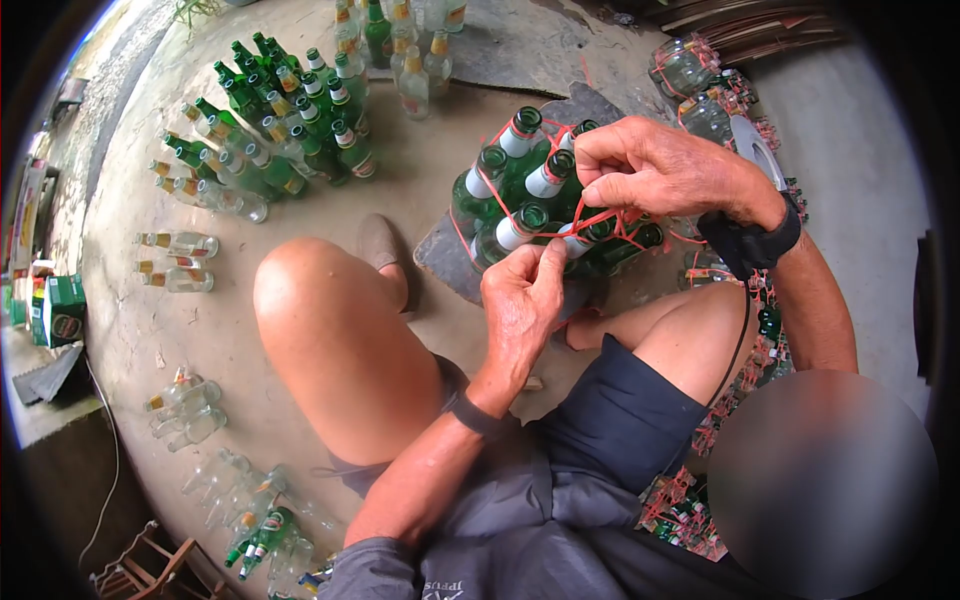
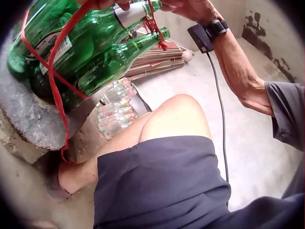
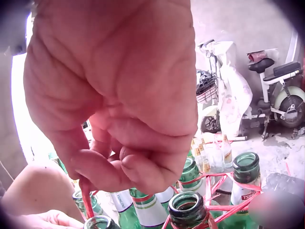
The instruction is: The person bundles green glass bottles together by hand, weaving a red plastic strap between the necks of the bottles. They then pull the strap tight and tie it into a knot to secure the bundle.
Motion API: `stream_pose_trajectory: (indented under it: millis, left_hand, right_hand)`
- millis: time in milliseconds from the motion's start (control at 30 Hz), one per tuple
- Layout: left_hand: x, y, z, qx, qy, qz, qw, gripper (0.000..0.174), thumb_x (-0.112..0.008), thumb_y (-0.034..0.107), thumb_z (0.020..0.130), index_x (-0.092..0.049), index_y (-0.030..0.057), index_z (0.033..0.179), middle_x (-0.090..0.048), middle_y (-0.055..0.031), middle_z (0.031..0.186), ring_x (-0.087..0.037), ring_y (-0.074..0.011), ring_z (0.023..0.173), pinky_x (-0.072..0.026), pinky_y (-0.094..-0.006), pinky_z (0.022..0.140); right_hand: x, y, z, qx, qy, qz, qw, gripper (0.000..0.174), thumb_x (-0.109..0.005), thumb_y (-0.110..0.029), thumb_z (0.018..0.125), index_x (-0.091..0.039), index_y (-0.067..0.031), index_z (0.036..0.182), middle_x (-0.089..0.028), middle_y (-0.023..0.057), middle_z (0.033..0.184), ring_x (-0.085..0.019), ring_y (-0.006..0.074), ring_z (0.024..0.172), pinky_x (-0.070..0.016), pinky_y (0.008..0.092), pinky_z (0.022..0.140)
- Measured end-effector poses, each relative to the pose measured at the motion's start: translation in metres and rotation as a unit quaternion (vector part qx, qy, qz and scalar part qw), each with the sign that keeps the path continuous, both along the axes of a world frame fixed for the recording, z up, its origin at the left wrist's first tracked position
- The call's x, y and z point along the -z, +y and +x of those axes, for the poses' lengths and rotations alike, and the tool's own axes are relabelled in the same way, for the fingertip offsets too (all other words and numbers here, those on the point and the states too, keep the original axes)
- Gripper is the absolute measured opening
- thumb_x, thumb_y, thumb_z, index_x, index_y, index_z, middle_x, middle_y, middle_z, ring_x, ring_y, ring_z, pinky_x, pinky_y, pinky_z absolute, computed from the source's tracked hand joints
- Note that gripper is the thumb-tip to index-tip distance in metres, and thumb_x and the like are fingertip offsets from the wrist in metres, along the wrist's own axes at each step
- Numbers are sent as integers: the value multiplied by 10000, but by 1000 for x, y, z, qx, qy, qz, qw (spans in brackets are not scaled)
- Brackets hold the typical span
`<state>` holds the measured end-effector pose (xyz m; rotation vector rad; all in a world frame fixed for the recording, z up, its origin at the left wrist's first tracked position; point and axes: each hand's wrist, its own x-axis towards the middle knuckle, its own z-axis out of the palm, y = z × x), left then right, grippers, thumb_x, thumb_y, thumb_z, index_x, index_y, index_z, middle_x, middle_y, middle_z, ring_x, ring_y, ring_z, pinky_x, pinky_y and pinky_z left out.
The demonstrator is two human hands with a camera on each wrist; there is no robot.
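Note:
A cluster of green glass bottles [image 1: 477, 190] with white neck labels stands on a stone slab [image 1: 436, 262], with red plastic string around and between the necks. Over the near side of the cluster, my right hand [image 1: 665, 168] pinches the red string [image 3: 86, 196] between thumb and curled fingers. Lower down, my left hand [image 1: 522, 298] pinches the string with thumb and forefinger beside a near bottle neck. In the left wrist view, a long loose strand of string [image 2: 56, 90] hangs down across the green bottles [image 2: 102, 57] and past the slab's edge.
Many loose green bottles [image 1: 300, 110] stand at the far left, with clear bottles [image 1: 190, 245] nearer. String-tied clear bottles [image 1: 685, 68] lie to the right. My bent knees [image 1: 315, 290] flank the slab. An electric scooter [image 3: 281, 90] stands farther off.

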<state>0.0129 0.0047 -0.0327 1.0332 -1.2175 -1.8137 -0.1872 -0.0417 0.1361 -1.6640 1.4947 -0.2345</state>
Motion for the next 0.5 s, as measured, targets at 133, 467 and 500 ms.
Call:
stream_pose_trajectory:
  millis: [133, 467, 500]
  left_hand:
    - [-4, -1, 1, 14, -1, 6, 1000, 364, -704, 222, 1106, -767, -38, 858, -562, 90, 687, -426, -7, 638, -322, -253, 533]
    - [-9, -1, 2, 21, -3, -16, 1000, 319, -698, 205, 1115, -778, -44, 932, -570, 92, 735, -431, -6, 677, -346, -245, 557]
    - [-9, -1, 2, 20, 3, -14, 1000, 319, -697, 204, 1116, -778, -43, 931, -558, 95, 731, -423, -6, 673, -343, -248, 556]
  right_hand:
    - [-4, -7, -3, -5, 30, 43, 999, 225, -753, -139, 948, -610, -7, 835, -518, -17, 702, -494, 83, 690, -418, 320, 606]
    - [-1, -26, 1, -81, 161, -111, 978, 251, -803, -204, 776, -683, 17, 795, -642, 185, 688, -648, 367, 662, -492, 478, 635]
    - [-1, -27, 1, -81, 161, -110, 977, 251, -803, -204, 776, -683, 17, 795, -642, 185, 688, -648, 367, 662, -492, 478, 635]
